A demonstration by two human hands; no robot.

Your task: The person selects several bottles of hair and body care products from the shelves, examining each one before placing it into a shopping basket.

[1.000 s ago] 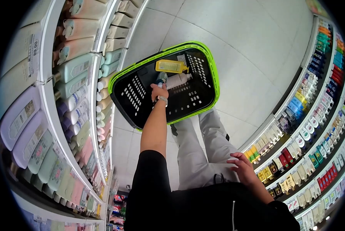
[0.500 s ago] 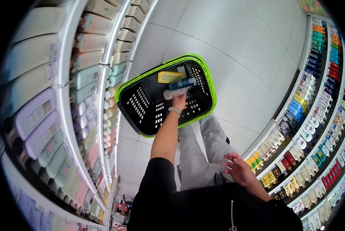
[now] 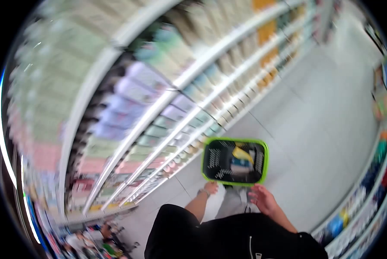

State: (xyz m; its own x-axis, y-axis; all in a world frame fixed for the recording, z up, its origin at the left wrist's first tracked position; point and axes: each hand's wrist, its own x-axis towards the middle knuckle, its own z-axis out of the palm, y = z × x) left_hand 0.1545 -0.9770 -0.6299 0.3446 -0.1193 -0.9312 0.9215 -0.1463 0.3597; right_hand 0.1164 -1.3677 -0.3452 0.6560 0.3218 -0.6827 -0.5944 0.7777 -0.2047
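Note:
A black shopping basket with a bright green rim stands on the floor in front of my legs. Inside it, toward the right, lie a yellow pack, a dark blue item and a paler one beside it, all blurred. Just outside the basket's near left corner is my left hand, seemingly empty, its fingers loosely apart though smeared. My right hand hovers by the near right corner, fingers spread and slightly curled, holding nothing.
Tall shelves packed with pastel bottles run along the left. More shelving with colourful goods curves along the right. Grey tiled floor stretches between them. A person is visible at the lower left.
My left hand has come out of the basket, leaving the bottles inside. The view has swung toward the left shelves, and the basket now appears smaller and lower.

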